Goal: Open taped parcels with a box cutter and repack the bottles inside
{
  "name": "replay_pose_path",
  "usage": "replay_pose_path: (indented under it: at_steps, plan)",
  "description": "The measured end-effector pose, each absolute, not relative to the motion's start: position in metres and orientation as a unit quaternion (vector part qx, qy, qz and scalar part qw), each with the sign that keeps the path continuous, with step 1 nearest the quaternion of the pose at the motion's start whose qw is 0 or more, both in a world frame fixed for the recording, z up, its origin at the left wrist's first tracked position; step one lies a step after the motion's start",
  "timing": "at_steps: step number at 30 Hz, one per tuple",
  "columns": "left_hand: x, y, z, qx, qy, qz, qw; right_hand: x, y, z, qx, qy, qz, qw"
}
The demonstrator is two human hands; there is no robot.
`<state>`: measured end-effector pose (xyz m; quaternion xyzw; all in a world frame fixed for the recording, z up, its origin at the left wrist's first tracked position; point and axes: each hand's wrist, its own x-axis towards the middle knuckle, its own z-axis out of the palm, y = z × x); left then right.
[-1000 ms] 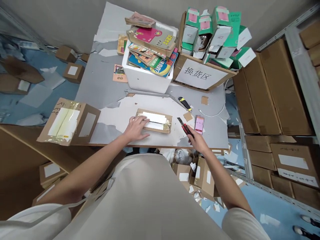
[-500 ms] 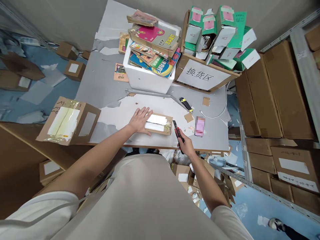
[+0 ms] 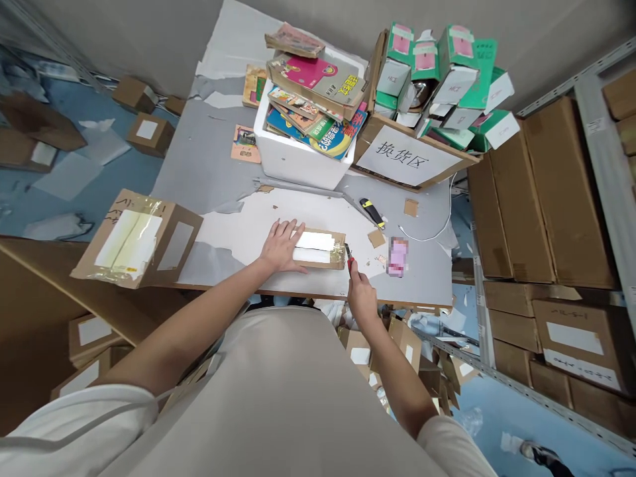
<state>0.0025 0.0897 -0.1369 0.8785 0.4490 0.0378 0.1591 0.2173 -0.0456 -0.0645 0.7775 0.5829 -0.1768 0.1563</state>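
Note:
A small taped cardboard box with white labels lies near the front edge of the table. My left hand rests with spread fingers over the box's left end. In my right hand is a red and black utility knife, its fingers wrapped round the handle. The blade tip is at the right end of the box, by the clear tape; whether it touches, I cannot tell. Beyond the box lies a black and yellow cutter. To the right is a pink item, blurred out.
A white foam box heaped with books and a carton of green boxes stand at the back. A larger taped carton sits at the left edge. A white cable lies right. Shelved cartons line the right side.
My right hand has turned and brought the knife's blade closer to the box's right end. My left hand stays on the box. The whole view has shifted slightly.

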Motion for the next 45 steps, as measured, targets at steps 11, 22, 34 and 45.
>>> replay_pose_path:
  at_steps: [11,22,34,45]
  plan:
    - [0.010,0.076,-0.137,0.841,0.508,0.056,0.180,0.211,-0.013,-0.046,0.725,0.599,-0.191,0.281]
    - [0.009,0.076,-0.140,0.846,0.504,0.075,0.159,0.232,-0.061,-0.040,0.787,0.567,-0.235,0.057]
    - [-0.008,0.049,-0.135,0.765,0.599,0.122,0.203,0.182,0.011,-0.142,0.636,0.193,-0.550,-0.506]
    - [-0.034,0.028,-0.158,0.709,0.575,0.194,0.358,0.192,0.017,-0.138,0.620,0.237,-0.560,-0.495]
